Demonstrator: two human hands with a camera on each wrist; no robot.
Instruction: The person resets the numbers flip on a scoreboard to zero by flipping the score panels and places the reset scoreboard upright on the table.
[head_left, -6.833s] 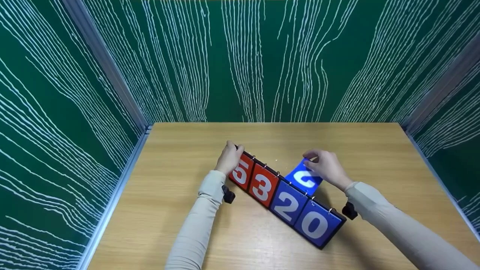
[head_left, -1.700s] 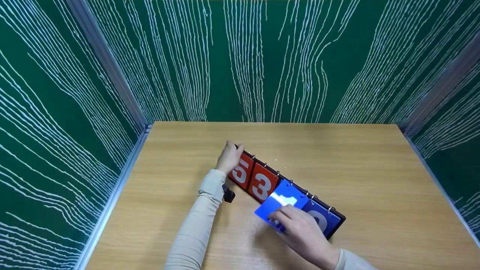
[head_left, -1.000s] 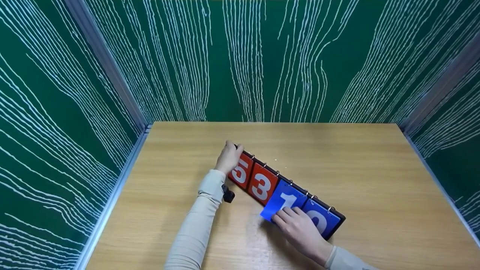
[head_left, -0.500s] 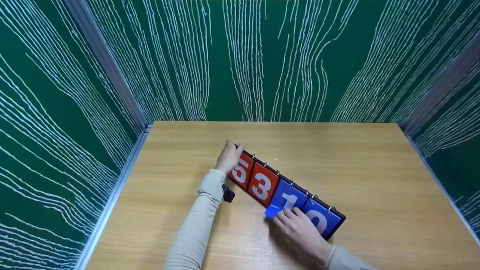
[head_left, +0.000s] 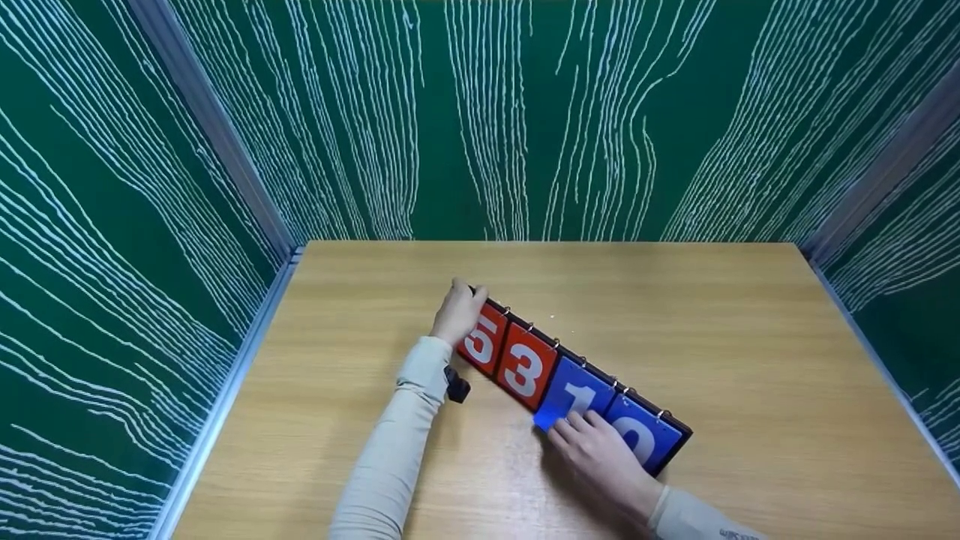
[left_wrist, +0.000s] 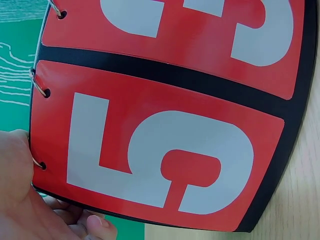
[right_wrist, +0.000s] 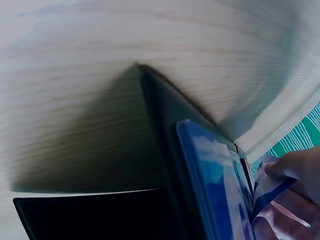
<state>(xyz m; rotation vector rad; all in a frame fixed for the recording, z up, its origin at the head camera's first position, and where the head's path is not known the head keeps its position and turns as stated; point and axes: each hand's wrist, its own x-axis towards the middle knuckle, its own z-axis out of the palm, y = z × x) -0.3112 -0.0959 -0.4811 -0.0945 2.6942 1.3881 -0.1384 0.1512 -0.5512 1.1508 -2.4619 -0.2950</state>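
Note:
A flip scoreboard [head_left: 546, 352] stands slanted on the wooden table [head_left: 712, 337], showing a red 5 [head_left: 482, 343], a red 3 [head_left: 525, 369], a blue 1 [head_left: 576, 391] and a blue 0 [head_left: 646, 436]. My left hand [head_left: 457, 315] grips the board's far left top corner, and its fingers [left_wrist: 30, 210] curl behind the red 5 card [left_wrist: 160, 155]. My right hand [head_left: 596, 450] lies at the lower edge of the blue 1 card. In the right wrist view its fingers [right_wrist: 292, 170] pinch that blue card's [right_wrist: 215, 175] bottom edge against the board.
Green panels with white wavy lines [head_left: 487, 120] wall in the table on the left, back and right. Metal rails [head_left: 225, 390] run along the table's side edges. A small black wrist camera [head_left: 456, 390] sits under my left forearm.
My right hand swung the lifted blue card down onto the board's front, so a 1 now lies where a 2 showed. The left hand has stayed on its corner.

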